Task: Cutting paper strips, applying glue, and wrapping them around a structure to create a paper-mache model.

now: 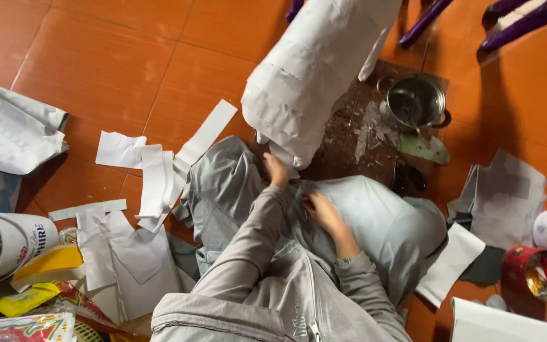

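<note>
A tall form covered in white paper strips (311,69) stands on a brown board (349,142) in front of my knees. My left hand (276,171) reaches to its lower edge, fingers closed on a white strip there. My right hand (324,212) lies on my grey trousers (387,221) with fingers curled; what it holds, if anything, is hidden.
A metal pot (414,101) with a spoon in it stands on the board. Cut white paper strips (159,174) lie on the orange tiled floor at left, with packaging (7,244). Grey sheets (504,193), a red tin (536,272) and purple chair legs (427,19) are at right.
</note>
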